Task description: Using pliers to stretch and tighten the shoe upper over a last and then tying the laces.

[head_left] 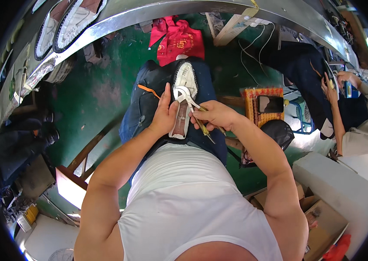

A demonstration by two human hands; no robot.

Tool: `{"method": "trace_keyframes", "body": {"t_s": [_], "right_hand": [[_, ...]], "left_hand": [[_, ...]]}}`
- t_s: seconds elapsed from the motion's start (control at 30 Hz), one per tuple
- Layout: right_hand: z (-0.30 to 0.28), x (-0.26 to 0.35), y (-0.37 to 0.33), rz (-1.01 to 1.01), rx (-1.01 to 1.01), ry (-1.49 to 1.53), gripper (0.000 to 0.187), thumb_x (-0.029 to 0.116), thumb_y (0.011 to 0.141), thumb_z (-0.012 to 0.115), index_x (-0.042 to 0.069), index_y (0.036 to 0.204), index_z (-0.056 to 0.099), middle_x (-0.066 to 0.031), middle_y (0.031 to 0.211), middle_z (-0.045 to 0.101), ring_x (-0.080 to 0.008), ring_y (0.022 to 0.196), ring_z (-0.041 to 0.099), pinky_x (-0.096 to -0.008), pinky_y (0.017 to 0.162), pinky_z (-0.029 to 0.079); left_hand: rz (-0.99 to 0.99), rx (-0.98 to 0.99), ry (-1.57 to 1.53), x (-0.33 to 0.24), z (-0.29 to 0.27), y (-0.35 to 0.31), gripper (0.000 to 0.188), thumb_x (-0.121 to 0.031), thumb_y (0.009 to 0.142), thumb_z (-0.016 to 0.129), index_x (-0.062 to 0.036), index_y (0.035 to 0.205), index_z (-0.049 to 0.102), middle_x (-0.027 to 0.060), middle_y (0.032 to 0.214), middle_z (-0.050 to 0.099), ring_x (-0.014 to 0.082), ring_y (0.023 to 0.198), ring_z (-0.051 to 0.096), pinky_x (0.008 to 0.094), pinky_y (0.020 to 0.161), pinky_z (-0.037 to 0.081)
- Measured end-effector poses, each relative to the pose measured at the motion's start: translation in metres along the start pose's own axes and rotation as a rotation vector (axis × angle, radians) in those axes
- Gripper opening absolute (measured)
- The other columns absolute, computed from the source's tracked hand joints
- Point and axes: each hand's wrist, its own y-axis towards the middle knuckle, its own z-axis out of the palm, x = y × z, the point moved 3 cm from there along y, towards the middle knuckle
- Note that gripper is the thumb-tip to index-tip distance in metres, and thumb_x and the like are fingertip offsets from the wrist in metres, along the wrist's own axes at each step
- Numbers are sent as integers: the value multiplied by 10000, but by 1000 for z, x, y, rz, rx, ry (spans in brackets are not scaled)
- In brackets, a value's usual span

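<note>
Across my lap lies a shoe (185, 75), its underside facing up, with a pale forepart, a brown strip toward the heel and dark stitching round the edge. My left hand (163, 114) lies along its left side, fingers stretched out and the thumb touching the shoe. My right hand (213, 115) is closed round the handles of metal pincers (183, 92). Their rounded jaws lie over the middle of the shoe. A yellowish handle with a thin pointed end sticks out below that hand. An orange strip (149, 90) lies against my left thigh.
Two more shoe pieces (76, 24) lie on the metal-edged bench (118, 18) ahead. Red cloth (184, 41) is on the green floor beyond my knees. At right, a phone (271, 104) rests on a beaded seat (252, 111); another person (360, 135) works beyond. A cardboard box (327, 224) stands behind right.
</note>
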Motion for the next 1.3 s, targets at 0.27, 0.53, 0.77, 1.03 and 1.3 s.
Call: {"method": "trace_keyframes", "body": {"t_s": [0.27, 0.53, 0.77, 1.03, 1.3], "right_hand": [[4, 51, 9, -660, -511, -1563, 88, 56, 792, 622, 20, 861, 662, -168, 786, 672, -348, 725, 683, -426, 644, 553], [-10, 57, 7, -11, -155, -634, 230, 155, 876, 609, -68, 926, 630, -200, 852, 696, -309, 737, 703, -414, 665, 551], [-18, 49, -12, -20, -124, -592, 198, 176, 908, 649, -19, 933, 621, -75, 810, 680, -149, 622, 646, -300, 552, 521], [-29, 40, 6, 9, 22, -508, 209, 157, 920, 643, -24, 1023, 617, -69, 866, 682, -137, 687, 655, -280, 565, 540], [-18, 54, 1, 53, 2, -471, 228, 209, 930, 616, -11, 877, 635, -86, 749, 667, -149, 586, 617, -319, 550, 519]], "left_hand": [[-63, -35, -170, 10, 1, 5, 685, -188, 1018, 451, -15, 1569, 84, 282, 1473, 386, 366, 1377, 392, 369, 1141, 296], [-47, -31, -7, -1, -3, 2, 698, -186, 1010, 465, -1, 1565, 84, 284, 1450, 408, 366, 1388, 379, 377, 1145, 291], [2, -50, 3, -3, -1, 1, 710, -162, 1001, 490, -4, 1564, 89, 292, 1452, 391, 392, 1373, 390, 385, 1138, 306], [53, -38, 36, -4, 0, 1, 680, -151, 1001, 493, -24, 1565, 133, 291, 1460, 373, 410, 1365, 391, 386, 1130, 318], [54, -54, 24, -6, 0, 1, 665, -130, 1005, 472, -49, 1572, 134, 294, 1478, 338, 422, 1362, 385, 387, 1126, 324]]}}
